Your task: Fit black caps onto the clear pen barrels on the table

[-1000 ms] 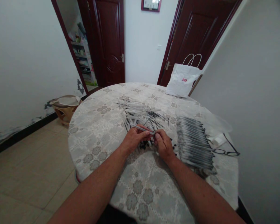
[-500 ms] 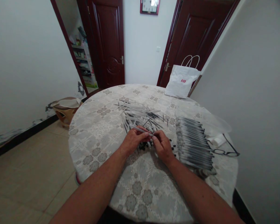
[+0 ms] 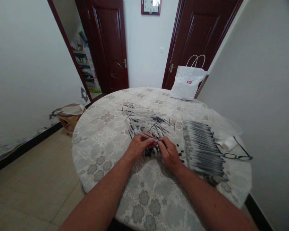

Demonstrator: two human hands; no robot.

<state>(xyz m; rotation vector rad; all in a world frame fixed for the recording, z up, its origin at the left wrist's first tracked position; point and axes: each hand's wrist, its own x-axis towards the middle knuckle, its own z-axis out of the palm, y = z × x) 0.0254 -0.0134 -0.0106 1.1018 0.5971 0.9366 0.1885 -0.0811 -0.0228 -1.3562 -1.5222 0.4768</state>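
the left hand gripped a thin tube; the right hand pinched its end. holding it straight seemed wise.

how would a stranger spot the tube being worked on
Find the round table with the flowered cloth, then the loose heap of thin sticks near its middle. At the heap's near edge, a pale tube slants between the left grip and the right grip. Its neighbours lie loose; this one is held.
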